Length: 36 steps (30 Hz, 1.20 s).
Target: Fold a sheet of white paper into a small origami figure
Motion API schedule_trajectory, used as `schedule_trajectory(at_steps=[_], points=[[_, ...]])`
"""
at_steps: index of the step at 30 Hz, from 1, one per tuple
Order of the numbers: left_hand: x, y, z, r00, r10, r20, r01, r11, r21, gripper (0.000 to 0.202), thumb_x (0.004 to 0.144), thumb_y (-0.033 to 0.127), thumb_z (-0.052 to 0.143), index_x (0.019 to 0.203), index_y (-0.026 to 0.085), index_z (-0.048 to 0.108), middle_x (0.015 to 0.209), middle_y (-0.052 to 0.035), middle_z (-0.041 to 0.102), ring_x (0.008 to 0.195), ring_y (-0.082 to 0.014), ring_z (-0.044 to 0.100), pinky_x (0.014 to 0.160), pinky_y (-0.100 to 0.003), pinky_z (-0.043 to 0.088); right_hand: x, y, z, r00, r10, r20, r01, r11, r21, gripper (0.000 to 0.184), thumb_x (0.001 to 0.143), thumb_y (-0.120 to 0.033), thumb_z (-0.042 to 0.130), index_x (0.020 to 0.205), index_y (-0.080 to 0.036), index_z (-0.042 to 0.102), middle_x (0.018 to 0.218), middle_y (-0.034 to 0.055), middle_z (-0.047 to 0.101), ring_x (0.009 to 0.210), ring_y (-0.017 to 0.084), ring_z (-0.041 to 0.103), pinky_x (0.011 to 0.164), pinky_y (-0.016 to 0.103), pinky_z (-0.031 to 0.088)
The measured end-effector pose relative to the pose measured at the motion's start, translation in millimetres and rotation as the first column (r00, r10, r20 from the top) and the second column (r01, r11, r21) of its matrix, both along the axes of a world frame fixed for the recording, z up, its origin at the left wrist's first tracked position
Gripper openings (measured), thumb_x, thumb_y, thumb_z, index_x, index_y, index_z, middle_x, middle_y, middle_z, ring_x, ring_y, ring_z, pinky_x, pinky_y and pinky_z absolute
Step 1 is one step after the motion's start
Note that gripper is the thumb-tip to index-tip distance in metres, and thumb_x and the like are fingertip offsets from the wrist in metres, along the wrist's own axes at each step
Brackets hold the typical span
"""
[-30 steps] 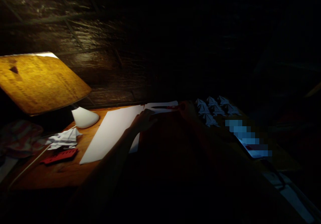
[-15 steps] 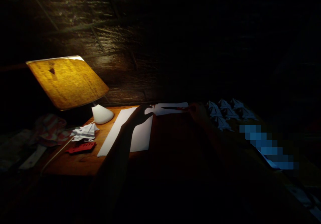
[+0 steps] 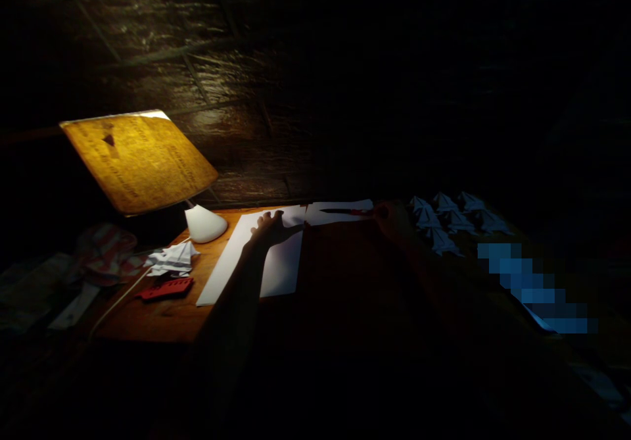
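My left hand (image 3: 271,229) rests over a large white paper sheet (image 3: 282,275), its fingers spread and thumb pointing right. The thumb tip lies near a small gap where a narrower white paper piece (image 3: 340,207) extends rightward; whether the two are still joined there I cannot tell. My right hand (image 3: 389,216), deep in shadow, is closed around the red end of a dark, pointed, red-handled blade (image 3: 340,211). The blade points left and lies over the narrower paper. Scissors or a knife: too dark to tell.
A lit lamp with a yellow shade (image 3: 142,164) and white base (image 3: 204,224) stands left. Near it lie a folded paper figure (image 3: 173,259), a red flat object (image 3: 167,289) and a cord. Several folded paper figures (image 3: 453,221) sit right, beyond them a blurred bluish screen (image 3: 532,282).
My left hand has let go of the paper near the gap and drawn back left, its fingers spreading. My right hand keeps the blade in nearly the same place. The view has shifted slightly.
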<state>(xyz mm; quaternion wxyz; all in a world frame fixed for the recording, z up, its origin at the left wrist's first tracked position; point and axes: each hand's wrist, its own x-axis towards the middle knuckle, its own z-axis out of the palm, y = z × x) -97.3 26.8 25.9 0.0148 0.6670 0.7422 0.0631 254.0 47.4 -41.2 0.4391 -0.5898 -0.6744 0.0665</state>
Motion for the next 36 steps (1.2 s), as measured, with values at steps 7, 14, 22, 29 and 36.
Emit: schedule_trajectory(at_steps=[7, 14, 22, 29, 36], points=[[12.0, -3.3, -4.9, 0.998, -0.015, -0.058, 0.014, 1.000, -0.012, 0.079, 0.080, 0.078, 0.057, 0.139, 0.025, 0.052, 0.145, -0.0244, 0.052, 0.134, -0.0497, 0.047, 0.099, -0.069, 0.044, 0.1, -1.0, 0.8, 1.000, 0.002, -0.006, -0.002, 1.000, 0.001, 0.014, 0.081, -0.019, 0.061, 0.091, -0.018, 0.072, 0.097, 0.0106, 0.069, 0.103, 0.027, 0.060, 0.094, 0.041, 0.048], [9.8, 1.2, -10.4, 0.999, -0.023, -0.038, 0.021, 0.999, -0.042, 0.076, 0.082, 0.074, 0.055, 0.138, 0.022, 0.054, 0.137, -0.0250, 0.057, 0.124, -0.0496, 0.056, 0.095, -0.066, 0.046, -0.6, -1.5, 1.6, 1.000, 0.004, 0.001, -0.004, 1.000, -0.003, 0.013, 0.081, -0.019, 0.063, 0.089, -0.018, 0.073, 0.095, 0.0096, 0.068, 0.104, 0.027, 0.060, 0.095, 0.040, 0.048], [11.4, -0.9, -9.3, 0.998, -0.028, -0.054, 0.025, 0.998, -0.053, 0.075, 0.085, 0.072, 0.054, 0.141, 0.022, 0.052, 0.137, -0.0241, 0.057, 0.124, -0.0470, 0.057, 0.098, -0.062, 0.047, -0.3, -0.5, 0.7, 1.000, 0.000, 0.010, 0.001, 1.000, -0.017, 0.015, 0.082, -0.019, 0.063, 0.092, -0.016, 0.073, 0.098, 0.0118, 0.067, 0.104, 0.027, 0.059, 0.096, 0.040, 0.047], [15.1, -4.0, -4.1, 0.998, -0.029, -0.059, 0.025, 0.997, -0.068, 0.076, 0.087, 0.072, 0.053, 0.144, 0.022, 0.050, 0.139, -0.0238, 0.057, 0.123, -0.0469, 0.058, 0.096, -0.060, 0.048, -0.1, -1.7, -0.6, 1.000, 0.006, -0.001, -0.006, 1.000, -0.009, 0.017, 0.082, -0.019, 0.061, 0.093, -0.017, 0.073, 0.102, 0.0114, 0.067, 0.102, 0.025, 0.060, 0.093, 0.039, 0.048], [18.4, -5.0, 0.5, 0.995, -0.020, -0.093, 0.008, 0.992, -0.125, 0.069, 0.092, 0.064, 0.052, 0.147, 0.023, 0.045, 0.143, -0.0226, 0.052, 0.128, -0.0427, 0.055, 0.101, -0.056, 0.046, 1.0, 1.4, -4.4, 1.000, 0.020, -0.004, -0.020, 1.000, 0.011, 0.016, 0.084, -0.020, 0.060, 0.092, -0.018, 0.073, 0.099, 0.0112, 0.069, 0.102, 0.026, 0.060, 0.095, 0.042, 0.048]])
